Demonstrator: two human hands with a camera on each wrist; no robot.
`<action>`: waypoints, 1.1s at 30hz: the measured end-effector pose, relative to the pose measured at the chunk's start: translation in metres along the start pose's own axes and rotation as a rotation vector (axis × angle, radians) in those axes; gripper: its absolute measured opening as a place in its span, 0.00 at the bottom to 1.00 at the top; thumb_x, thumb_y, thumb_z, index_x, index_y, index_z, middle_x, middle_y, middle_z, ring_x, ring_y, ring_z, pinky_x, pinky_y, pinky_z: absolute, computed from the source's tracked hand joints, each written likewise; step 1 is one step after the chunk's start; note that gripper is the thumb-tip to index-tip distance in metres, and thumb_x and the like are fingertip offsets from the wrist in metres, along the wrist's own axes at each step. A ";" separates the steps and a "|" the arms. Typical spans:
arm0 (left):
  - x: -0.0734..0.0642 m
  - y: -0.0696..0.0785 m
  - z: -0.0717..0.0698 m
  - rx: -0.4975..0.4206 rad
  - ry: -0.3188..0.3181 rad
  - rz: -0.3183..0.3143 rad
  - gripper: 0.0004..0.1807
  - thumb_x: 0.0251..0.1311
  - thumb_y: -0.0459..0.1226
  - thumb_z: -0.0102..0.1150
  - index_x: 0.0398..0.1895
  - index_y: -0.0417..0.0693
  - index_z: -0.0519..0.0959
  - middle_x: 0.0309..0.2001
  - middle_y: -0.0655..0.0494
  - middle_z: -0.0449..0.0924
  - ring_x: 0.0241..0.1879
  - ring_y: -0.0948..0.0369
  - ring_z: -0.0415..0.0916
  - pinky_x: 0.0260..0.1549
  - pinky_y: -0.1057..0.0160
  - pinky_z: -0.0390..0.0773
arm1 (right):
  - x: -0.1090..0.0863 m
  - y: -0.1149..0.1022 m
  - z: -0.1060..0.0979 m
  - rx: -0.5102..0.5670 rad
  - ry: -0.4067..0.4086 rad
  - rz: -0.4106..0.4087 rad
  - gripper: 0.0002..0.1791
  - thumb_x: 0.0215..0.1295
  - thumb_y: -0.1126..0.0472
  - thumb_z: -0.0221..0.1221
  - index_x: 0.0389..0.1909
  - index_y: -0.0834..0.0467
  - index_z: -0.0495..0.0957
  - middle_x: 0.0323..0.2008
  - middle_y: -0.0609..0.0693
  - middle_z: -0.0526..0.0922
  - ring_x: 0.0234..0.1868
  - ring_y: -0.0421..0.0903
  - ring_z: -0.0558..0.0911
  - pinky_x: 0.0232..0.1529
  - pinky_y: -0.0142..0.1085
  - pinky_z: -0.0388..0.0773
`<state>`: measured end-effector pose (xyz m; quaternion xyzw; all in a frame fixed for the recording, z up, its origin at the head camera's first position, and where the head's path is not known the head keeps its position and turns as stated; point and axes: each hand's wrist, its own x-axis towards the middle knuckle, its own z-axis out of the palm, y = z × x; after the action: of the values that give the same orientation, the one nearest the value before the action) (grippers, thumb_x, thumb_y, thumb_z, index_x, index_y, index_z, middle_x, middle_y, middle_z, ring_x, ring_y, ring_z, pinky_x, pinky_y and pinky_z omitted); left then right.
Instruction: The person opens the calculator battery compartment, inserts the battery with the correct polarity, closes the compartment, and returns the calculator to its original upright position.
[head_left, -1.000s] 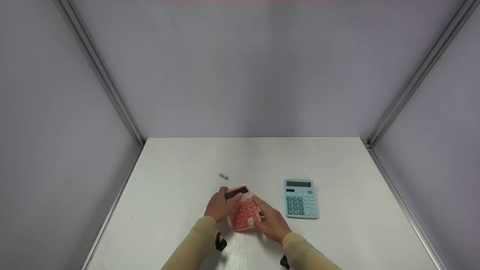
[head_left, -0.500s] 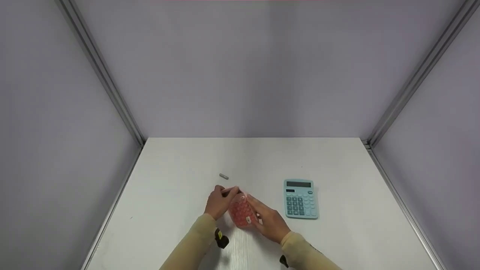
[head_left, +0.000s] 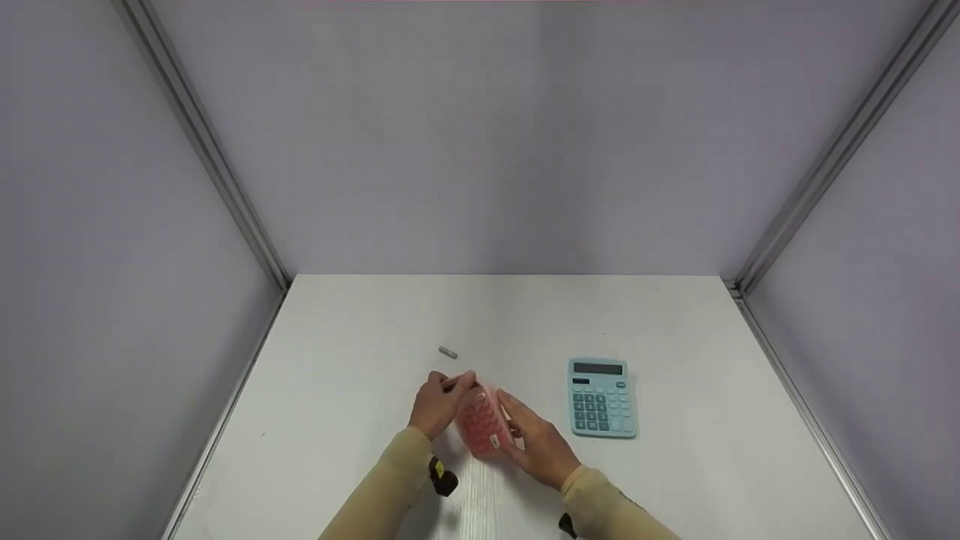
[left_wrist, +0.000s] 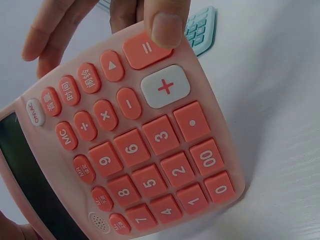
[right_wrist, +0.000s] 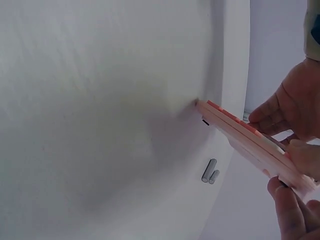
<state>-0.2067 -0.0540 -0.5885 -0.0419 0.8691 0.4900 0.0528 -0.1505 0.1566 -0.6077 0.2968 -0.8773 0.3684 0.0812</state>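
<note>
A pink calculator (head_left: 480,426) with coral keys is held tilted above the table between both hands. My left hand (head_left: 435,406) pinches its display end. My right hand (head_left: 543,445) grips the right side, and in the left wrist view its thumb (left_wrist: 167,31) lies over the equals key. The display (left_wrist: 34,182) appears dark there. From the right wrist view the calculator (right_wrist: 245,137) is nearly edge-on, with fingers on both its faces; most of its back is out of sight.
A light blue calculator (head_left: 602,397) lies face up to the right on the white table (head_left: 345,337). Beyond the hands lies a small silver cylinder (head_left: 448,352), like a battery; the right wrist view shows two cylinders (right_wrist: 209,170) side by side. Grey panels (head_left: 480,150) surround the table.
The pink calculator has been tipped from lying more face-up to a steeper slant, so its display is largely hidden from the head view. During the last half second it moves only slightly.
</note>
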 end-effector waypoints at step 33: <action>-0.005 -0.009 -0.001 -0.158 -0.058 0.246 0.28 0.65 0.57 0.51 0.51 0.42 0.69 0.47 0.49 0.73 0.46 0.57 0.73 0.46 0.54 0.76 | -0.005 0.013 -0.006 0.315 -0.169 0.267 0.28 0.73 0.44 0.47 0.70 0.50 0.65 0.60 0.44 0.76 0.55 0.40 0.78 0.50 0.34 0.80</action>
<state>-0.2011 -0.0597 -0.5949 0.0751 0.8245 0.5606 0.0140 -0.1544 0.1700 -0.6128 0.2167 -0.8441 0.4823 -0.0895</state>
